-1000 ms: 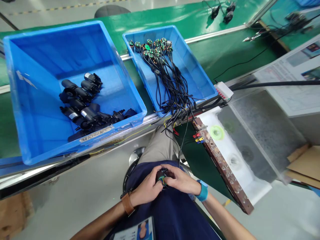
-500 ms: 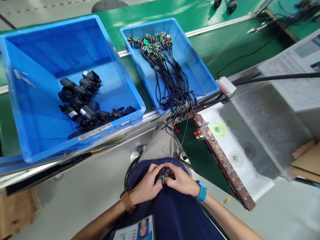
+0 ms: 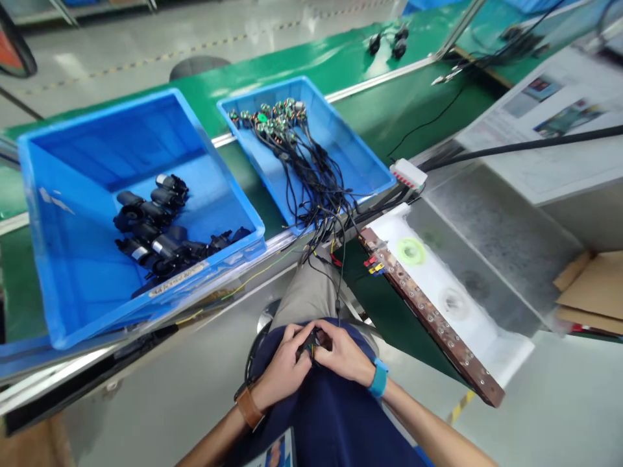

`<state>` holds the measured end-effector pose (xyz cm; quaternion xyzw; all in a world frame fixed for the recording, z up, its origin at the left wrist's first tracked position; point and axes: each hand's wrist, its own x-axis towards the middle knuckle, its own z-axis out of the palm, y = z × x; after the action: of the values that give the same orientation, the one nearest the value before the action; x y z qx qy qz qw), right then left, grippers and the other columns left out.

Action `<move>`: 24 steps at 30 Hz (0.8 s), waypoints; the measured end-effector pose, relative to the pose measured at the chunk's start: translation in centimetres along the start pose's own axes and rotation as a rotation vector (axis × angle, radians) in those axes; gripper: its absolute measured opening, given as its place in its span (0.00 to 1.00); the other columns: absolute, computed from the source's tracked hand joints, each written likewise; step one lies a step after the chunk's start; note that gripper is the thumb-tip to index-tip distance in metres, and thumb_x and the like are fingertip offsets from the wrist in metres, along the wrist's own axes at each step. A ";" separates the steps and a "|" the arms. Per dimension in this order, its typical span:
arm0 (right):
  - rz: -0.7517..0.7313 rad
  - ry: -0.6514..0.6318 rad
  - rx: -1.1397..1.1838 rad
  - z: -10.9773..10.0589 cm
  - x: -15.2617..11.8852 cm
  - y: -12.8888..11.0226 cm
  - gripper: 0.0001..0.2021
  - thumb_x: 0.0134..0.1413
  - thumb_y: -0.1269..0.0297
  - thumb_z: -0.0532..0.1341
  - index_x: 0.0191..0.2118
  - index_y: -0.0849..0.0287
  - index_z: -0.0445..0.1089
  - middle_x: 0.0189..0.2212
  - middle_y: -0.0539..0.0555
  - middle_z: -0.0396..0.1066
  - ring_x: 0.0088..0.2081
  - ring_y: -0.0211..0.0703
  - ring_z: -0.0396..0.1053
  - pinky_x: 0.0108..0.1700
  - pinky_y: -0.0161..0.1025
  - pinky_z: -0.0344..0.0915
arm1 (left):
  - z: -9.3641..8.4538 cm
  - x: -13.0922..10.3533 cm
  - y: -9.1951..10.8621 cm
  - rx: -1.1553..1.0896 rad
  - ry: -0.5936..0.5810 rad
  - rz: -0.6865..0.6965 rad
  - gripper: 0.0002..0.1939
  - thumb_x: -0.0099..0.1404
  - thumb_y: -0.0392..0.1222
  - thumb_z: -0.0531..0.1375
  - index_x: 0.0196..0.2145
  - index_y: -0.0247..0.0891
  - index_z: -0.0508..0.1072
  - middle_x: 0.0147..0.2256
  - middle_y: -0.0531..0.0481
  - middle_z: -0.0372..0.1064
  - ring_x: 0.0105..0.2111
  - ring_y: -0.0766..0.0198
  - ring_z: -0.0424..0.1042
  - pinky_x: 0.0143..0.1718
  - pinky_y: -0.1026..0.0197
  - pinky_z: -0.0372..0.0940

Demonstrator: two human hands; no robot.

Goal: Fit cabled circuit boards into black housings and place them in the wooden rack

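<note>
Over my lap, my left hand [image 3: 287,366] and my right hand [image 3: 342,350] are both closed around a small black part [image 3: 309,347] with thin coloured wires. Fingers and thumbs from both sides cover much of it. A black cable runs up from the part toward a bundle of black cables [image 3: 318,175], whose ends carry green and copper coils [image 3: 280,120] in the smaller blue bin [image 3: 360,152]. Black cylindrical housings [image 3: 168,246] lie in the larger blue bin [image 3: 73,272] at the left.
To the right, a brown strip with metal studs [image 3: 433,318] borders a white sheet [image 3: 413,279]. Near it are a white power strip [image 3: 409,174], printed sheets [image 3: 549,123] and cardboard [image 3: 594,285]. Black parts [image 3: 387,44] sit on the far green bench [image 3: 272,55].
The camera view has tilted up and shifted, showing more floor beyond the bench. Both hands stay around the black part, with small shifts of the fingers.
</note>
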<state>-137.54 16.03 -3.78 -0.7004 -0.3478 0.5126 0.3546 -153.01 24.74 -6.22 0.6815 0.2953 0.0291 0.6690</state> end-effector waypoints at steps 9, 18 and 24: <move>-0.251 0.167 0.018 -4.8 0.5 -5.9 0.31 0.44 0.70 0.60 0.59 0.60 0.67 0.41 0.54 0.76 0.39 0.43 0.73 0.43 0.39 0.72 | -3.6 4.1 8.1 0.027 -0.068 0.179 0.34 0.63 0.29 0.54 0.67 0.42 0.62 0.57 0.42 0.59 0.56 0.58 0.68 0.57 0.55 0.70; -0.475 0.619 0.059 -6.2 -5.0 -8.2 0.32 0.42 0.73 0.59 0.59 0.58 0.65 0.46 0.55 0.76 0.42 0.44 0.75 0.46 0.38 0.73 | -2.8 5.2 16.0 0.400 -0.227 0.583 0.41 0.63 0.26 0.54 0.70 0.54 0.55 0.58 0.44 0.58 0.58 0.57 0.66 0.61 0.51 0.65; -0.629 1.120 0.048 -7.6 -11.3 -9.9 0.31 0.38 0.75 0.59 0.55 0.56 0.68 0.46 0.53 0.75 0.42 0.42 0.74 0.48 0.36 0.71 | 1.6 5.7 23.5 0.550 -0.388 1.002 0.38 0.63 0.28 0.54 0.68 0.53 0.59 0.58 0.45 0.61 0.56 0.58 0.69 0.55 0.57 0.70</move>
<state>-134.06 10.34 11.72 -0.7184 -0.2872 -0.0519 0.6314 -139.05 27.49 13.41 0.8785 -0.1925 0.1382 0.4149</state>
